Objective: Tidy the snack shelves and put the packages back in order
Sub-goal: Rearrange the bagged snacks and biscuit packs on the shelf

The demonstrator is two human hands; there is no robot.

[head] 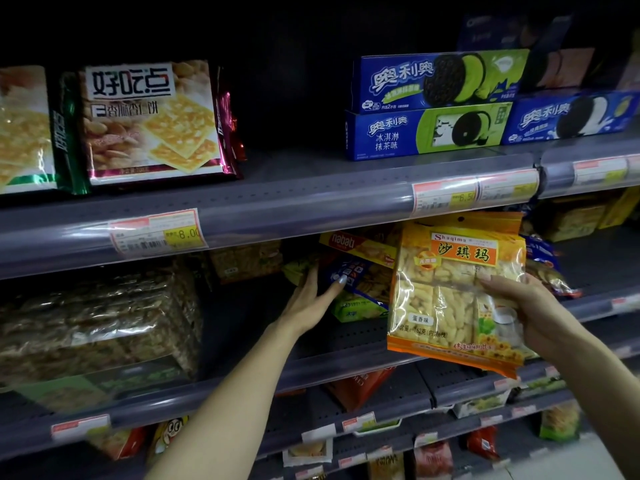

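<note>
My right hand [519, 311] grips an orange and yellow Shaqima bag [450, 292] by its right edge, holding it upright in front of the middle shelf [346, 367]. My left hand [313, 296] reaches into that shelf, thumb and fingers around the left end of a blue cracker packet [349, 273]. That packet lies in a jumbled pile with a yellow Nabati pack [356, 245] above and a green pack [356, 306] below. The Shaqima bag hides the right part of the pile.
The upper shelf [277, 206] carries almond biscuit bags [152, 123] on the left and stacked blue Oreo boxes [433, 109] on the right. A large clear bag of brown snacks [93, 327] fills the middle shelf's left. Lower shelves hold several small packs.
</note>
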